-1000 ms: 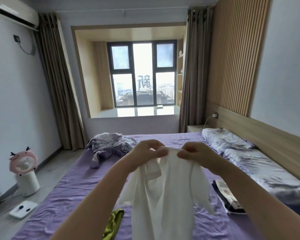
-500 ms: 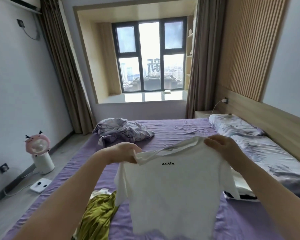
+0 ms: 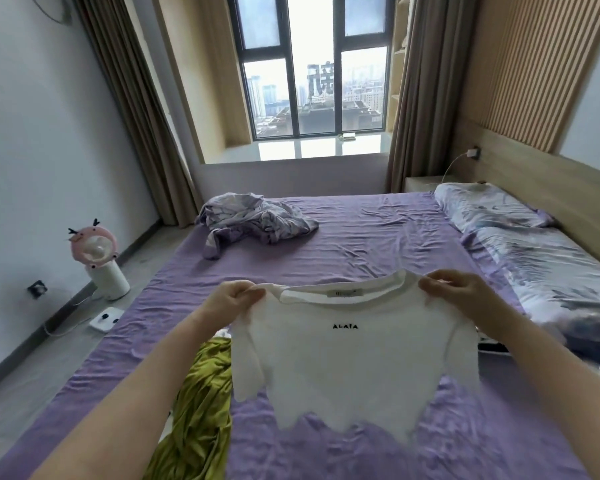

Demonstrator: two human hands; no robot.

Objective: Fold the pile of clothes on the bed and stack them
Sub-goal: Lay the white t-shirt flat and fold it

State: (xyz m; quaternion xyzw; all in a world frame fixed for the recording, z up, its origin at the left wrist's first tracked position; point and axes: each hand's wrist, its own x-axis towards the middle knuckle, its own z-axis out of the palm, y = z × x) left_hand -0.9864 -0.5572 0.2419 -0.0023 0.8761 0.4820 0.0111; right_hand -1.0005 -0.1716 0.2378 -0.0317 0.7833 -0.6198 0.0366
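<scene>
I hold a white T-shirt (image 3: 347, 368) with small black lettering spread out in the air above the purple bed (image 3: 361, 244). My left hand (image 3: 234, 301) pinches its left shoulder and my right hand (image 3: 459, 292) pinches its right shoulder. The shirt hangs flat, front toward me, its hem just over the sheet. An olive-green garment (image 3: 198, 410) lies crumpled on the bed below my left forearm. Behind my right forearm the edge of a dark and white folded item (image 3: 492, 346) shows.
A crumpled lilac quilt (image 3: 253, 220) sits at the far left of the bed. Pillows (image 3: 489, 206) and a patterned cover (image 3: 548, 268) line the headboard on the right. On the floor to the left stand a pink fan (image 3: 99, 258) and a white scale (image 3: 106, 318).
My hands have pulled apart, opening the bunched shirt into a flat spread, and lowered it toward the bed. The view has tilted down, showing more of the green garment.
</scene>
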